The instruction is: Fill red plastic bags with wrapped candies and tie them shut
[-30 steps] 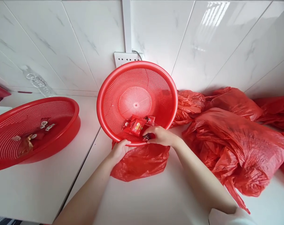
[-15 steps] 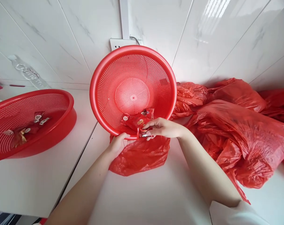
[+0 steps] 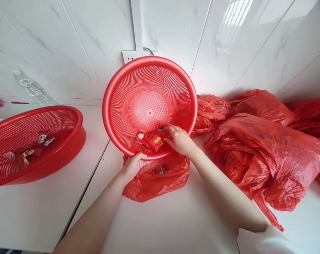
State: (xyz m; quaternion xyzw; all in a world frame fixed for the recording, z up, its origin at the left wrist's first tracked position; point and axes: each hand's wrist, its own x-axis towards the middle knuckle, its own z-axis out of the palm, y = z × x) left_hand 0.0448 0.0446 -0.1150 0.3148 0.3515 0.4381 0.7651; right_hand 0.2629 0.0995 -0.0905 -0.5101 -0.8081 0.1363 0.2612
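Note:
A red plastic colander (image 3: pixel 149 61) is tipped toward me, and my left hand (image 3: pixel 133 167) grips its lower rim from the left. Inside, near the lower edge, lie a larger red wrapped packet (image 3: pixel 155 142) and a small red wrapped sweet (image 3: pixel 140 137). My right hand (image 3: pixel 179 140) reaches in over the rim with fingers partly spread beside the packets; its fingertips touch or nearly touch them. Below the rim, a red plastic bag (image 3: pixel 154 187) lies on the table, with one small dark-wrapped sweet (image 3: pixel 162 170) at its mouth.
Another red colander (image 3: pixel 70 155) holding several wrapped packets stands at left. Several filled red plastic bags (image 3: pixel 271 141) are piled at right. A clear bottle (image 3: pixel 33 88) lies by the tiled wall, and a power socket (image 3: pixel 130 56) sits behind the tipped colander.
My right hand has let go of small wrapped sweets at the rim and moved up into the colander. One sweet now shows at the bag's mouth. My left hand keeps its hold.

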